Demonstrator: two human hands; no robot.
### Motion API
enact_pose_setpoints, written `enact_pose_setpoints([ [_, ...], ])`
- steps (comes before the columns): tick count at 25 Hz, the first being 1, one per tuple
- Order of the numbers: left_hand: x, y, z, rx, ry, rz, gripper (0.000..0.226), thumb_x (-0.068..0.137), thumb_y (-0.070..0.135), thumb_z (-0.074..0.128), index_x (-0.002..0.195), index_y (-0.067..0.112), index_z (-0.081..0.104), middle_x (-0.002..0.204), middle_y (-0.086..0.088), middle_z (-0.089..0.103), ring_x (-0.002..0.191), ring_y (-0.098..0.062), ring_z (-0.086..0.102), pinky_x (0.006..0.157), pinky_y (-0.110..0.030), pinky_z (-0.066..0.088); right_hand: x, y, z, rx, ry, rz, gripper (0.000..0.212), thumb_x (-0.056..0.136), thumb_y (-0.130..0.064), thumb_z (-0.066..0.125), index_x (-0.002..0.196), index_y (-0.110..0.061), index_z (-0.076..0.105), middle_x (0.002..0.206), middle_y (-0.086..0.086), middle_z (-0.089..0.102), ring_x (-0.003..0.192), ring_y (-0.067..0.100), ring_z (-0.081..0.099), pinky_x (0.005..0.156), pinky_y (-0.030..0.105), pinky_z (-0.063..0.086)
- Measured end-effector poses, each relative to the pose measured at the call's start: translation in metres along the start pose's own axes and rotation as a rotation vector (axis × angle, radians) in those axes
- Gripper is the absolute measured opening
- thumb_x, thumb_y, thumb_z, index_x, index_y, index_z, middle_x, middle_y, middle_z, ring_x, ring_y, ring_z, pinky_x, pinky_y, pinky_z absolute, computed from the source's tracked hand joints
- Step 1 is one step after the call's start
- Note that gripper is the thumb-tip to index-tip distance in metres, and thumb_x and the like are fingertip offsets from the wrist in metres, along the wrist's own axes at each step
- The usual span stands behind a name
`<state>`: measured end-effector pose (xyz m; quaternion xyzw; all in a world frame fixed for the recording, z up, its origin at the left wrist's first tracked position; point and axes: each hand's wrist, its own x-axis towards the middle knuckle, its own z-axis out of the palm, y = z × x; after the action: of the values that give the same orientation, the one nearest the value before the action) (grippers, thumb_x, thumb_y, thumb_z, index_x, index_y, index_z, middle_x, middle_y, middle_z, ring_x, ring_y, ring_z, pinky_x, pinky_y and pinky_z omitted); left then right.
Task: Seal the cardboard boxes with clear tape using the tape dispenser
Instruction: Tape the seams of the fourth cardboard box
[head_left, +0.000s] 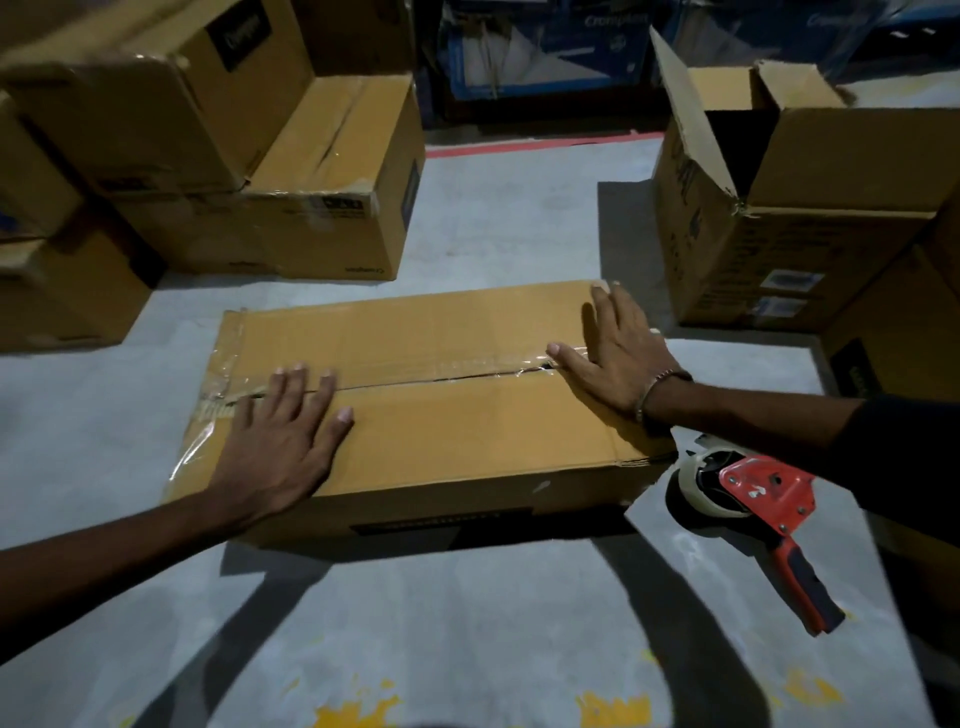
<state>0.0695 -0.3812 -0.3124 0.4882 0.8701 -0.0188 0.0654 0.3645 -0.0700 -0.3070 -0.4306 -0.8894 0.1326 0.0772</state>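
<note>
Both hands lie flat with straight fingers on the taped cardboard box (441, 410): left hand (283, 441), right hand (613, 358). The tape dispenser (753, 499) rests on the floor (467, 623) beside it.

A warehouse or stockroom: brown cardboard cartons (291, 171) stacked at upper left, blue printed product boxes (545, 47) along the top, bare grey concrete floor (493, 623) with painted markings.
</note>
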Motion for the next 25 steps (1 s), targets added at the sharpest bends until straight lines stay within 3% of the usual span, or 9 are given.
enact_pose_setpoints([
  [5,-0.023,-0.038,-0.005,-0.222,0.046,-0.561,0.102,0.088,0.093,0.019,0.167,0.030,0.004,0.169,-0.025,0.017,0.154,-0.048,0.023,0.119,-0.068,0.027,-0.035,-0.012,-0.002,0.372,-0.017,0.424,0.084,0.079,-0.059,0.071,0.142,-0.016,0.034,0.133,0.015,0.058,0.113,0.039,0.061,0.092,0.047,0.054],
  [7,-0.027,-0.039,-0.012,-0.313,0.050,-0.620,0.107,0.088,0.090,0.033,0.166,0.022,0.006,0.159,-0.028,0.034,0.138,-0.054,0.044,0.108,-0.065,0.042,-0.032,-0.017,-0.008,0.354,-0.011,0.443,0.080,0.079,-0.052,0.075,0.138,-0.014,0.038,0.123,0.012,0.062,0.103,0.034,0.062,0.085,0.043,0.055],
  [11,-0.042,-0.033,-0.011,-0.614,0.002,-0.794,0.112,0.084,0.084,0.058,0.161,0.014,0.018,0.152,-0.029,0.045,0.127,-0.055,0.053,0.101,-0.060,0.052,0.014,-0.023,-0.032,0.423,-0.136,0.410,0.072,0.079,-0.040,0.083,0.135,-0.009,0.050,0.119,0.013,0.063,0.100,0.030,0.062,0.078,0.041,0.056],
  [14,-0.063,-0.008,0.019,-1.007,-0.146,-0.959,0.157,0.047,0.097,0.066,0.165,0.006,0.014,0.159,-0.037,0.035,0.136,-0.062,0.045,0.105,-0.071,0.045,0.065,-0.028,-0.076,0.481,-0.275,0.258,0.067,0.085,-0.047,0.078,0.136,-0.011,0.054,0.129,0.011,0.057,0.110,0.027,0.056,0.088,0.040,0.050],
  [16,-0.096,0.038,0.014,-1.020,-0.165,-0.933,0.139,0.059,0.074,0.082,0.158,0.001,0.016,0.155,-0.037,0.034,0.136,-0.058,0.046,0.100,-0.062,0.053,0.085,-0.024,-0.087,0.514,-0.348,0.245,0.056,0.088,-0.051,0.073,0.128,-0.014,0.059,0.122,0.010,0.056,0.100,0.023,0.054,0.085,0.042,0.048],
  [18,-0.116,0.063,-0.001,-0.816,0.044,-0.845,0.102,0.079,0.053,0.084,0.148,0.006,0.026,0.147,-0.024,0.031,0.135,-0.046,0.043,0.103,-0.055,0.050,0.083,-0.019,-0.077,0.515,-0.322,0.339,0.061,0.081,-0.055,0.076,0.124,-0.016,0.057,0.122,0.012,0.057,0.101,0.029,0.057,0.085,0.051,0.056],
  [21,-0.083,0.033,-0.039,-0.512,0.352,-0.622,0.092,0.088,0.058,0.075,0.154,0.010,0.032,0.156,-0.019,0.031,0.145,-0.041,0.030,0.113,-0.061,0.036,0.025,-0.027,-0.033,0.416,0.005,0.560,0.098,0.072,-0.057,0.079,0.147,-0.015,0.033,0.151,0.020,0.035,0.134,0.042,0.040,0.106,0.062,0.044],
  [23,-0.044,0.003,-0.049,-0.412,0.215,-0.456,0.093,0.087,0.069,0.070,0.155,0.015,0.037,0.158,-0.017,0.038,0.145,-0.040,0.035,0.112,-0.060,0.038,-0.036,-0.049,-0.012,0.493,0.003,0.624,0.124,0.067,-0.066,0.084,0.158,-0.015,0.017,0.163,0.017,0.021,0.146,0.041,0.026,0.119,0.057,0.031],
  [25,-0.019,-0.011,-0.056,-0.445,-0.030,-0.351,0.095,0.082,0.081,0.060,0.153,0.021,0.044,0.150,-0.011,0.055,0.131,-0.035,0.056,0.103,-0.052,0.052,-0.085,-0.076,-0.004,0.702,-0.317,0.620,0.134,0.047,-0.080,0.087,0.152,-0.015,0.035,0.164,0.010,0.031,0.146,0.035,0.034,0.118,0.052,0.034],
])
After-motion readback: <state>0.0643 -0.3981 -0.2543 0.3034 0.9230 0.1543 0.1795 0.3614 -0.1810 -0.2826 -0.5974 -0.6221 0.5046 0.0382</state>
